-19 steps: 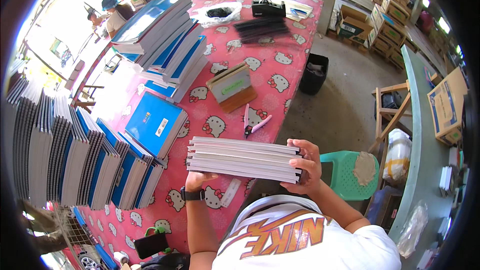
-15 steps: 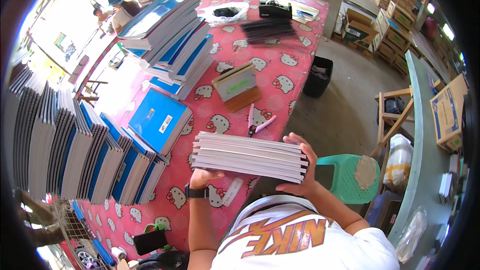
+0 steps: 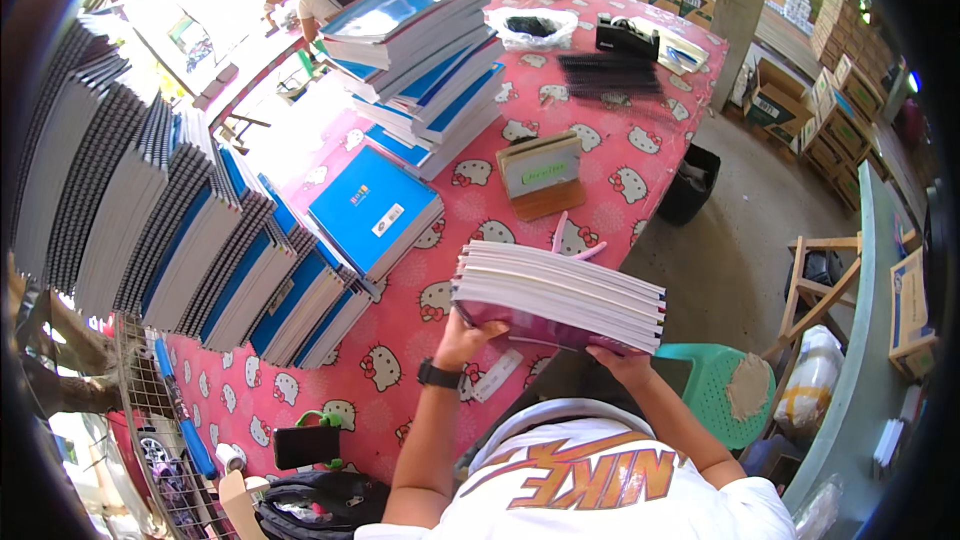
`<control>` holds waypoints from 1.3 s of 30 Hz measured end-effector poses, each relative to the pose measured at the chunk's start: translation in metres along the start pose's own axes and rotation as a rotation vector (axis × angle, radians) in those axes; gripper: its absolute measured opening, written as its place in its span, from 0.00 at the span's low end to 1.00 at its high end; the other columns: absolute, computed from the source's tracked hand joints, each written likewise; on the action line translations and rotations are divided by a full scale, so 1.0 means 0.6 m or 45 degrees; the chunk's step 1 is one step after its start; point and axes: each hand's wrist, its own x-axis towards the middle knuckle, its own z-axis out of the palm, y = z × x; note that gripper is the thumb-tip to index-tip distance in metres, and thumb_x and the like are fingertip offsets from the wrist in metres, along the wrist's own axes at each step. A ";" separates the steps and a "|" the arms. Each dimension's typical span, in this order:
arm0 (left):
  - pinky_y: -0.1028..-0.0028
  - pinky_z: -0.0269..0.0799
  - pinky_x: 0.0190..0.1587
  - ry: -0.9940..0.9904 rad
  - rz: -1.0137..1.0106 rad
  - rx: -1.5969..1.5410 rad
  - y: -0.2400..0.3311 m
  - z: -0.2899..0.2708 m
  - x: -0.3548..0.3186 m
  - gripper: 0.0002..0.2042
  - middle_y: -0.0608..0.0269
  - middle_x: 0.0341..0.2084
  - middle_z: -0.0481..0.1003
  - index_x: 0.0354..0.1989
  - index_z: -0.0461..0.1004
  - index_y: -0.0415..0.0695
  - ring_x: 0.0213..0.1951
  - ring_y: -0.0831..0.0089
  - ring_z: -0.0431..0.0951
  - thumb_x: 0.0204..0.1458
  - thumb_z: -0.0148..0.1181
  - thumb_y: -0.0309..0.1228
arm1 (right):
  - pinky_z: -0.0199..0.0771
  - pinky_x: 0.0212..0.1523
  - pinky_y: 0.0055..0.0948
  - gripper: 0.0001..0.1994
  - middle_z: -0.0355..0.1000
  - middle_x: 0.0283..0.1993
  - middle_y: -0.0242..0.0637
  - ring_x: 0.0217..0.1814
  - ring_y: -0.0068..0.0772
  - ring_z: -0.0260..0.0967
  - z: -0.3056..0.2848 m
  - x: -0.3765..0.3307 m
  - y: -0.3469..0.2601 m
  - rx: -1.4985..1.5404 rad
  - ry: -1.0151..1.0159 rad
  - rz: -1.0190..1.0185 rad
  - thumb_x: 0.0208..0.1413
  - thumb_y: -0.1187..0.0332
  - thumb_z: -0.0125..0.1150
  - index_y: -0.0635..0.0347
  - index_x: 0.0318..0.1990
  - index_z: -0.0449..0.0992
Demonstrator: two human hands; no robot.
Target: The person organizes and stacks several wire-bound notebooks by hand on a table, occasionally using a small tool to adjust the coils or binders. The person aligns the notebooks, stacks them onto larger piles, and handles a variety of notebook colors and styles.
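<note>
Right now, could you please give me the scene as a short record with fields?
Left hand: holds the left end of a stack of books
Right hand: holds the same stack toward its right end
On the pink cloth: blue-covered books, wooden holder, pink-handled tool
Picture's left: spiral-bound books
Floor: green stool, dark bin

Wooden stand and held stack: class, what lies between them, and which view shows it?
The head view shows a pink-handled hand tool between the wooden stand and the held stack, which partly hides it.

Daylt, upper L overexp, glare on bk stack (image 3: 425,70), edges warped
</note>
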 end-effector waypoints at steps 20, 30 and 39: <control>0.68 0.70 0.44 1.225 -1.146 0.888 -0.015 -0.197 -0.242 0.32 0.48 0.37 0.76 0.42 0.72 0.27 0.40 0.65 0.76 0.51 0.55 0.53 | 0.44 0.65 0.40 0.46 0.53 0.61 0.59 0.66 0.52 0.47 0.264 0.187 -0.111 -0.117 -0.920 0.429 0.49 0.37 0.50 0.76 0.60 0.53; 0.70 0.54 0.60 1.324 -0.228 -0.355 -0.047 -0.147 -0.289 0.25 0.58 0.57 0.62 0.59 0.58 0.33 0.57 0.69 0.62 0.59 0.49 0.39 | 0.29 0.69 0.43 0.43 0.31 0.69 0.62 0.73 0.54 0.25 0.265 0.099 -0.147 0.016 -1.050 0.465 0.56 0.50 0.48 0.75 0.64 0.35; 0.70 0.58 0.57 1.590 -0.310 0.109 -0.019 -0.121 -0.289 0.26 0.55 0.55 0.63 0.56 0.61 0.33 0.55 0.69 0.63 0.56 0.53 0.40 | 0.39 0.68 0.42 0.36 0.48 0.66 0.57 0.70 0.52 0.41 0.179 0.235 -0.040 0.301 -1.368 -0.098 0.47 0.59 0.63 0.64 0.62 0.56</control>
